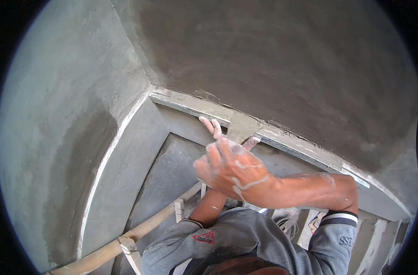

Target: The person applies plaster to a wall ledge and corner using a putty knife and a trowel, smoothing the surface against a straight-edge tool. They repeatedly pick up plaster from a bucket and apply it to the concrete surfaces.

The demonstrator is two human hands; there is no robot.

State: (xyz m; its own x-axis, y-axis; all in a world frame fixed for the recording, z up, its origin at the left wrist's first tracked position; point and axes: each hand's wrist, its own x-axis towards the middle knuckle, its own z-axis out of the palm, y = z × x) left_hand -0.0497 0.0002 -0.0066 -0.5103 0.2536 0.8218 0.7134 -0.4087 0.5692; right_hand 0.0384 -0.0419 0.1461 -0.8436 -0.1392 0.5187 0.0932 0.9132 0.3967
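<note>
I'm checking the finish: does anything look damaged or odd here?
Nothing looks broken. The left wall has a dark patch with uneven edges, unlike the paler grey around it, possibly damp. Rough, ragged plaster shows along the bar. Pale smears mark the right hand.

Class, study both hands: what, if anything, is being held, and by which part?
The right hand appears to grip a flat grey tool by its near end, handle hidden. Whether the left hand holds anything cannot be told.
</note>
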